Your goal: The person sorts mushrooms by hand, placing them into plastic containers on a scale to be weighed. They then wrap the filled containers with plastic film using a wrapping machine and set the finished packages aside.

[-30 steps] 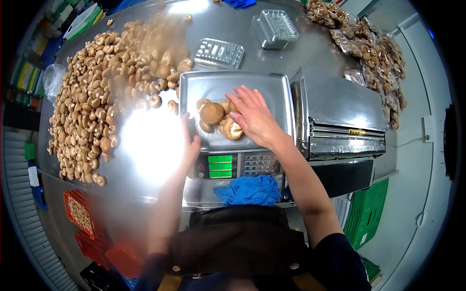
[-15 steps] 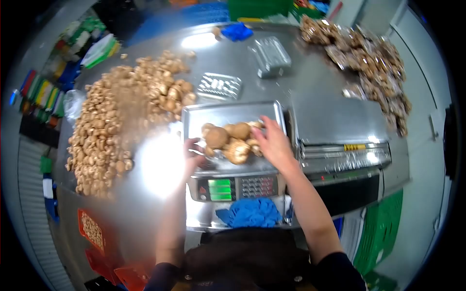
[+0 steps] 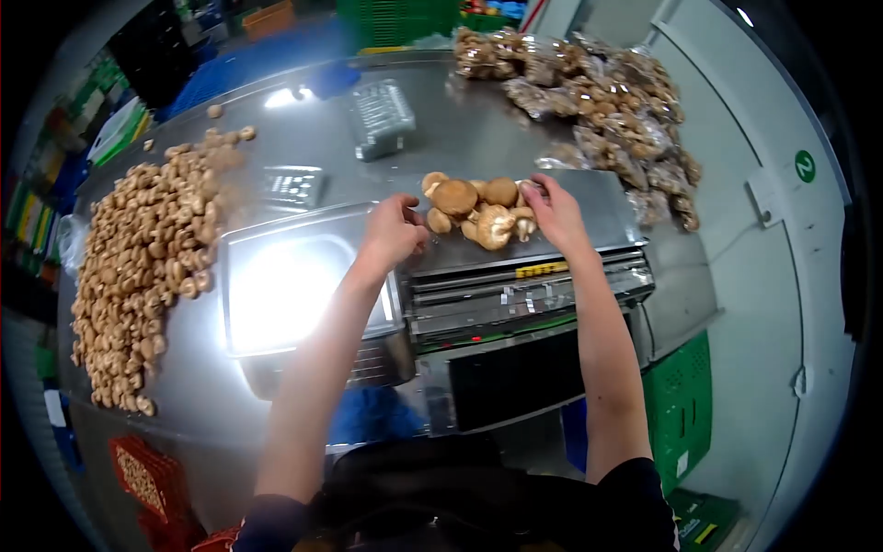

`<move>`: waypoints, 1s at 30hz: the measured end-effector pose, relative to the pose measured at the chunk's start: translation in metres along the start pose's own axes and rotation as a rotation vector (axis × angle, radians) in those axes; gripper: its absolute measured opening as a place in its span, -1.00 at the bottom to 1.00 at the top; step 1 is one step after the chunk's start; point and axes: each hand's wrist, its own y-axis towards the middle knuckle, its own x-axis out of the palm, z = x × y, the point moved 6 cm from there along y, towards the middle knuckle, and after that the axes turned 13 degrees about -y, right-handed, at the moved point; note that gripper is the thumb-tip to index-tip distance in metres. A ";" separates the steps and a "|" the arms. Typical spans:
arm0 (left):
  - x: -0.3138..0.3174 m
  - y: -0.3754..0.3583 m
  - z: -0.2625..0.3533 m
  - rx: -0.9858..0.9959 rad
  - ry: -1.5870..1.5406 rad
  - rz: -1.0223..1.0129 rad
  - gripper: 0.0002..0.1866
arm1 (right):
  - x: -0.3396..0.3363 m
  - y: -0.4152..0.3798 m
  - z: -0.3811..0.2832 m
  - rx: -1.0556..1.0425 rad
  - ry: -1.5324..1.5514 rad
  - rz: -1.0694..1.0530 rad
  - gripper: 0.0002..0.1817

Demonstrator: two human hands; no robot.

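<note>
Several brown mushrooms (image 3: 481, 208) sit bunched together between my two hands, over the flat metal top of a wrapping machine (image 3: 598, 207). They keep together as in a clear tray, though its walls hardly show. At the bunch's left end my left hand (image 3: 397, 230) is closed, fingers curled at the edge. My right hand (image 3: 556, 216) grips the right end, thumb and fingers bent round it. Left of the machine is the scale's metal pan (image 3: 241, 317), with strong glare and no mushrooms on it; my left forearm crosses over it.
A large heap of loose mushrooms (image 3: 138, 267) covers the table's left side. Bagged mushrooms (image 3: 635, 120) are piled at the back right. Clear plastic trays (image 3: 382, 118) stand at the back, with another clear tray (image 3: 294, 186) nearer. A blue cloth (image 3: 375, 416) lies by the scale.
The bunch of mushrooms has left the scale pan and moved right, over the wrapping machine, with both hands at its ends. The camera's view has turned to the right.
</note>
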 end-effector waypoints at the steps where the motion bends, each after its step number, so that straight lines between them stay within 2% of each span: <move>1: 0.015 0.009 -0.004 0.024 0.035 0.020 -0.43 | -0.007 0.004 0.015 0.010 -0.001 -0.010 -0.47; 7: 0.073 0.019 -0.014 -0.056 0.179 0.021 -0.45 | -0.032 0.009 0.070 0.041 -0.048 -0.053 -0.51; 10: 0.092 0.026 -0.025 0.052 0.250 -0.030 -0.46 | -0.048 0.004 0.080 0.060 -0.049 -0.067 -0.52; 11: 0.097 0.026 -0.029 0.042 0.269 -0.037 -0.49 | -0.050 0.004 0.089 0.058 -0.032 -0.068 -0.53; 14: 0.104 0.028 -0.040 0.041 0.194 -0.081 -0.40 | -0.055 0.001 0.095 0.016 -0.015 -0.075 -0.48; 15: 0.104 0.024 -0.036 0.034 0.249 -0.090 -0.44 | -0.059 0.000 0.093 0.017 -0.081 -0.075 -0.49; 17: 0.101 0.021 -0.036 0.071 0.267 -0.125 -0.47 | -0.072 0.003 0.095 0.012 -0.207 0.090 -0.57; 18: 0.099 0.018 -0.032 0.092 0.275 -0.143 -0.48 | -0.081 0.005 0.085 -0.013 -0.265 0.215 -0.62; 19: 0.096 0.015 -0.031 0.036 0.216 -0.179 -0.54 | -0.083 0.007 0.073 -0.047 -0.169 0.268 -0.65; 21: 0.088 0.011 -0.023 0.045 0.278 -0.233 -0.58 | -0.088 0.008 0.037 -0.113 0.024 0.367 -0.70; 22: 0.082 0.009 -0.019 0.052 0.311 -0.258 -0.60 | -0.081 0.009 0.008 -0.150 0.067 0.323 -0.72; 26: 0.021 -0.023 0.000 0.062 -0.043 -0.125 -0.69 | -0.008 0.012 -0.110 -0.277 0.156 0.073 -0.84; 28: -0.018 -0.048 0.009 0.096 -0.210 -0.024 -0.73 | 0.047 0.027 -0.152 -0.476 -0.141 0.023 -0.83; 30: -0.063 -0.075 0.012 0.137 -0.266 0.067 -0.76 | 0.092 0.049 -0.180 -0.470 -0.373 -0.074 -0.80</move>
